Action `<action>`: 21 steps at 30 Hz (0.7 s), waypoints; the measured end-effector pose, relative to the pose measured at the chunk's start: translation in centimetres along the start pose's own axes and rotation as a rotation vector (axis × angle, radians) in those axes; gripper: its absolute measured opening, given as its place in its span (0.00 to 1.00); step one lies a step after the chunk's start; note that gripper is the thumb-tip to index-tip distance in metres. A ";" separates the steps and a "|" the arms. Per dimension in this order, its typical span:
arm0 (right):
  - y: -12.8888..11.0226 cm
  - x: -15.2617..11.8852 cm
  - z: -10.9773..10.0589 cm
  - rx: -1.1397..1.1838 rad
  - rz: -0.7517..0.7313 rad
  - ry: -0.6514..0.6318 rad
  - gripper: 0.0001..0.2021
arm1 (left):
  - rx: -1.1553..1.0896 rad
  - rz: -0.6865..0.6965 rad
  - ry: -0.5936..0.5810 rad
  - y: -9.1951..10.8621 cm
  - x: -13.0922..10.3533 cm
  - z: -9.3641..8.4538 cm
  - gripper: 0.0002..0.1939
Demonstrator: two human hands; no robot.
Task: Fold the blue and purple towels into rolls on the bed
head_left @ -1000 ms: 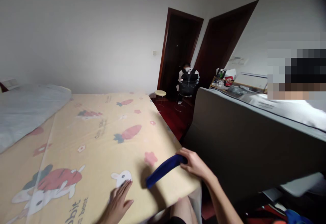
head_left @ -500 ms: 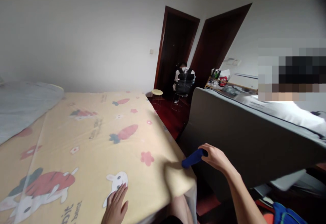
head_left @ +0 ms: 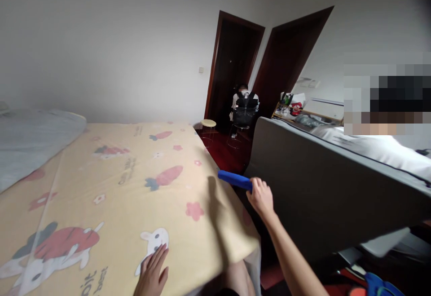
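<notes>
My right hand [head_left: 261,197] is closed around one end of a long, blue, brush-like tool [head_left: 234,179]. The tool is held up over the right edge of the bed, its far end pointing left; no bristles can be made out. Its shadow and my arm's fall on the bed sheet [head_left: 128,215], which is pale yellow with printed carrots, flowers and rabbits. With fingers stretched out, my left hand [head_left: 155,269] lies flat on the sheet, partly over a printed white rabbit.
Bunched grey bedding [head_left: 33,143] lies at the far left. Along the right stands a dark grey panel [head_left: 323,192], with a person in white behind it. By the doors are a round stool [head_left: 208,123] and a seated person with a black backpack [head_left: 245,109].
My right hand has moved up and left, carrying the blue tool from low at the sheet's edge to higher and farther forward. My left hand stays in place.
</notes>
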State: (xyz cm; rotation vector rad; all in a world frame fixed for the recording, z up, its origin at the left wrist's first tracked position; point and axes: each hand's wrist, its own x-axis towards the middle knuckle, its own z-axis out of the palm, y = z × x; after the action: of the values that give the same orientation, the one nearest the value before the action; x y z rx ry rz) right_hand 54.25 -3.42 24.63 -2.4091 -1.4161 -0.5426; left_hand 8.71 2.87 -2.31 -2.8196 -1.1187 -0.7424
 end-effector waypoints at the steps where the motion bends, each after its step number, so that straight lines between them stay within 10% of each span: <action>1: -0.2 -2.4 2.2 -0.006 0.046 -0.025 0.17 | 0.004 0.001 0.001 0.1 0.0 0.0 0.30; 6: -1.3 -13.5 10.6 0.014 0.106 -0.157 0.19 | 0.020 0.000 0.007 0.1 -0.1 0.2 0.30; 10: -0.8 -16.4 13.0 0.032 0.111 -0.193 0.18 | 0.017 -0.009 -0.013 0.0 0.0 0.1 0.27; 21: 10.3 -21.7 5.7 0.111 0.184 -0.201 0.23 | -0.032 -0.061 -0.046 -0.1 0.2 0.0 0.25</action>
State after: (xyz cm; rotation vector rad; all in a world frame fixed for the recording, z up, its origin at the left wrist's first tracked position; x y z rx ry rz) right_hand 54.60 -22.55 8.96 -2.5258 -1.2440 -0.1769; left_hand 8.73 3.06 -2.25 -2.8552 -1.2156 -0.7093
